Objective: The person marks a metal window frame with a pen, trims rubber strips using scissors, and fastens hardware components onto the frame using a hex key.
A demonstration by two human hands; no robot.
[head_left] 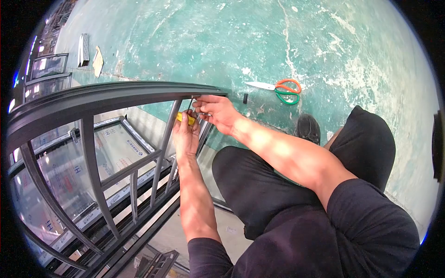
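My left hand [186,136] is closed around the yellow handle of a screwdriver [185,118], whose thin dark shaft points up to the underside of a dark grey metal frame [139,91]. Beside the shaft, my right hand [218,112] has its fingers bent and pinched close to the frame's lower edge. Something small and shiny seems to show by those fingers, but what they hold is too small to make out. The frame's bars [92,153] run down to the left of both hands.
Scissors [282,90] with orange and green handles lie on the worn green floor [208,46], near a small black piece [245,98]. Film-covered glass panels [118,143] stand behind the bars. A metal profile piece [83,50] lies at the upper left.
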